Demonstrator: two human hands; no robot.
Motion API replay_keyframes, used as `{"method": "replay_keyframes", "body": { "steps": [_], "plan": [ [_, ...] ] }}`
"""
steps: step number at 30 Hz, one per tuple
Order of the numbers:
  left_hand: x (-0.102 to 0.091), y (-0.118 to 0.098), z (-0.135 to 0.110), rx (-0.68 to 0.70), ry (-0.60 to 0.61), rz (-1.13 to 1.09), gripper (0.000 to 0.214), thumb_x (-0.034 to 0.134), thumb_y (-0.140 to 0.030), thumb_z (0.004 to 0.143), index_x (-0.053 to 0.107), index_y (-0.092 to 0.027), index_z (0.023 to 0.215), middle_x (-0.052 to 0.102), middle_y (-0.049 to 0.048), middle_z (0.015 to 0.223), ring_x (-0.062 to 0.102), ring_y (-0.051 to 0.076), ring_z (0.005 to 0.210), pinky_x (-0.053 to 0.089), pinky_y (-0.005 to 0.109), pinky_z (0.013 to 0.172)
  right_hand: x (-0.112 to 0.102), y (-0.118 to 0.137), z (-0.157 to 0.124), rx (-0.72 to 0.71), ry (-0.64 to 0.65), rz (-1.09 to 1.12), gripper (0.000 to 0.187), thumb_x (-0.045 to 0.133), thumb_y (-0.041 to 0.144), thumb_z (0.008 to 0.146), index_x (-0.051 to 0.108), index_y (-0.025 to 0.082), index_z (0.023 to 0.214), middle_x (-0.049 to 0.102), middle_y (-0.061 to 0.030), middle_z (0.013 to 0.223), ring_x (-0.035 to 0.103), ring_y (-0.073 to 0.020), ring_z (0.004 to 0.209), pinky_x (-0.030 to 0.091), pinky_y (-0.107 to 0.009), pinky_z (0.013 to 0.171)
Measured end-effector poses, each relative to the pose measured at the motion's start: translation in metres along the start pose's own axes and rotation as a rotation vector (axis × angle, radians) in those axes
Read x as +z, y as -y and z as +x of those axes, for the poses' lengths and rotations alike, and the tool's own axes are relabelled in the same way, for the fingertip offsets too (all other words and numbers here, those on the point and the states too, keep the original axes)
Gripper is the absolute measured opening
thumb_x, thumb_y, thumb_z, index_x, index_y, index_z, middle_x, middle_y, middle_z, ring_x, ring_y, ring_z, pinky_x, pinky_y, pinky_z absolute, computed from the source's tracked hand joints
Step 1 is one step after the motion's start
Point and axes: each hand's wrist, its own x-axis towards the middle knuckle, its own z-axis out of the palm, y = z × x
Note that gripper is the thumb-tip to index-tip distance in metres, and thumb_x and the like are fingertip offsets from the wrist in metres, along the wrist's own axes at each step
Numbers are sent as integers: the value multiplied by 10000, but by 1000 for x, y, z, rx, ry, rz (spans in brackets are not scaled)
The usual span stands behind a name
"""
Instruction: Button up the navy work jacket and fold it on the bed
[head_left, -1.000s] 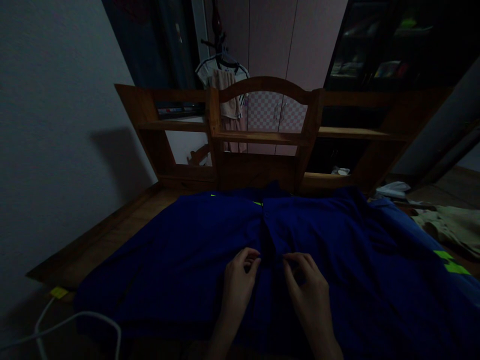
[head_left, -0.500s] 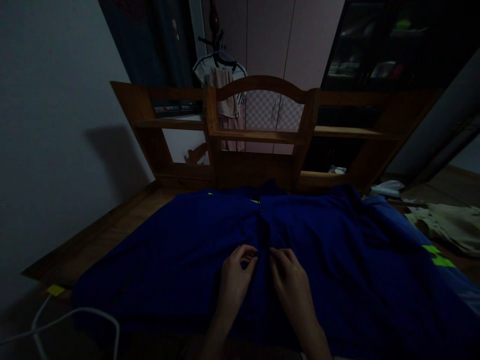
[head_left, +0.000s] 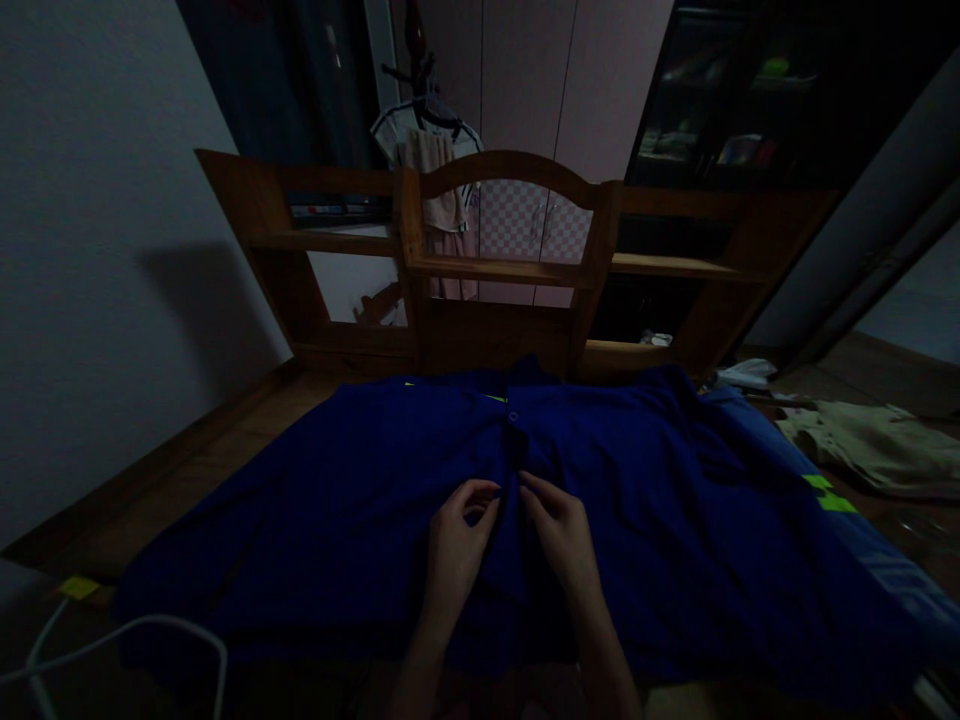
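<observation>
Item: one blue garment, buttoned-front type, laid out before me on a wooden surface, collar end toward the wooden shelf unit, hem toward me.

Handling, as I judge it: soft, limp, fairly light for its spread. The cloth creases easily and looks matt, so I expect little slipping. Not fragile; the small button near the collar is probably its one hard, fiddly part. Best hold: the front edges, where the cloth is likely doubled and firmer, with thumb and forefinger close to the opening. A grip out on the loose panels would likely only drag up wrinkles.

Fingers: on my left hand, thumb and forefinger curl nearly tip to tip, pinching cloth at the front opening. On my right hand, thumb and forefinger do likewise, just beside them. Whether a button or buttonhole sits under either pinch, I cannot tell; the cloth is too dark there.

Markings: no brand or writing that I can read. Bright green patch on the paler blue cloth at right, no lettering made out. Yellow tag by the white cable, nothing legible.
</observation>
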Motion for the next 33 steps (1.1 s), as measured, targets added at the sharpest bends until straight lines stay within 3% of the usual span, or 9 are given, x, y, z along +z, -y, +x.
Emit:
{"method": "replay_keyframes", "body": {
  "steps": [2, 4, 7, 11, 16, 21, 27, 33],
  "plan": [
    [-1, 0, 0, -19, -15, -28, 168, 602, -299, 777, 679, -197, 886, 686, 51, 883, 647, 188, 823, 495, 281, 759, -3, 1, 1, 97, 25, 210, 378, 561, 409, 850, 650, 197, 1150, 654, -34, 793, 555, -123, 593, 393, -211, 520],
    [-1, 0, -1, -29, -14, -37, 170, 607, -300, 775, 680, -200, 890, 690, 54, 901, 651, 195, 841, 497, 285, 767, -5, 2, 0, 116, 62, 280, 360, 613, 411, 815, 680, 189, 1090, 620, -17, 739, 458, -76, 488, 309, -188, 443],
    [-3, 2, -2, -31, -14, -42, 170, 606, -283, 775, 675, -202, 907, 691, 56, 932, 652, 204, 886, 497, 291, 796, -1, 2, -1, 0, 122, 242, 262, 661, 366, 784, 721, 179, 958, 614, -28, 850, 450, -59, 523, 308, -184, 452],
    [-5, 3, 0, -67, -25, -95, 169, 622, -287, 762, 670, -183, 886, 693, 66, 925, 659, 214, 895, 505, 298, 810, 9, -1, -2, -46, 120, 188, 268, 602, 385, 838, 705, 178, 974, 597, -23, 819, 437, -58, 491, 302, -192, 432],
    [-1, -9, 1, -89, -12, -152, 168, 609, -275, 770, 668, -165, 883, 696, 83, 934, 665, 219, 897, 517, 300, 811, 6, 5, -1, -36, 77, 150, 269, 598, 387, 844, 689, 151, 937, 576, -4, 643, 461, -81, 482, 331, -193, 447],
    [9, -25, -4, -62, -13, -145, 168, 595, -242, 770, 672, -165, 898, 694, 83, 949, 667, 216, 885, 523, 296, 802, -2, 11, 4, -59, 82, 240, 241, 560, 363, 865, 644, 144, 923, 635, -31, 725, 529, -104, 534, 400, -204, 496],
    [14, -14, -13, -154, -1, -212, 210, 607, -293, 781, 670, -156, 927, 693, 85, 971, 656, 220, 924, 508, 276, 797, -1, -1, 2, -26, 85, 174, 203, 604, 350, 822, 615, 150, 856, 622, -25, 703, 559, -133, 567, 419, -218, 502],
    [12, -10, -16, -232, -51, -367, 283, 630, -386, 781, 674, -168, 956, 685, 61, 1005, 615, 190, 987, 464, 243, 847, 2, 9, -10, -236, -63, -105, 97, 538, 253, 871, 606, 184, 873, 635, -29, 841, 595, -158, 775, 436, -244, 681]
  ]
}}
